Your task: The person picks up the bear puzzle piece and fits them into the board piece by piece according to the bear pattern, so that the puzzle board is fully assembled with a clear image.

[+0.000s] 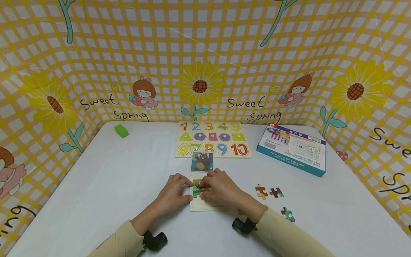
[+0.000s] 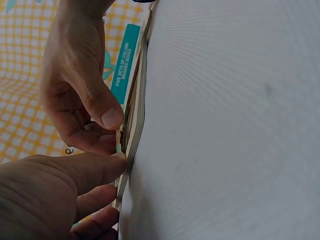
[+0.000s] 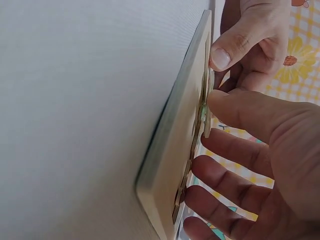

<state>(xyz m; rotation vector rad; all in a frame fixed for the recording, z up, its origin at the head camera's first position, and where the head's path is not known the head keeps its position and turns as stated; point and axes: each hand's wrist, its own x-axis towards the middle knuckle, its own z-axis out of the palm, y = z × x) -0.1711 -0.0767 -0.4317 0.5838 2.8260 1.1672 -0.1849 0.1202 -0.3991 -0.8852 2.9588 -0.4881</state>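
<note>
A pale wooden puzzle board (image 1: 207,205) lies in front of me, with green and brown jigsaw pieces (image 1: 196,189) in its upper part. My left hand (image 1: 173,194) holds the board at its left edge, thumb and fingers bent against it. Over the board, my right hand (image 1: 221,189) pinches a jigsaw piece (image 3: 207,127) between thumb and index finger, low over the other pieces. Its other fingers reach down to the board. The right hand hides part of the picture. Just beyond lies a bear picture card (image 1: 202,161).
Loose jigsaw pieces (image 1: 261,191) lie on the white table (image 1: 128,178) at the right, one partly behind my right forearm. A number-and-shape board (image 1: 214,142) sits at the back, with a beaded-boxes carton (image 1: 291,148) to its right. A green block (image 1: 121,131) is far left.
</note>
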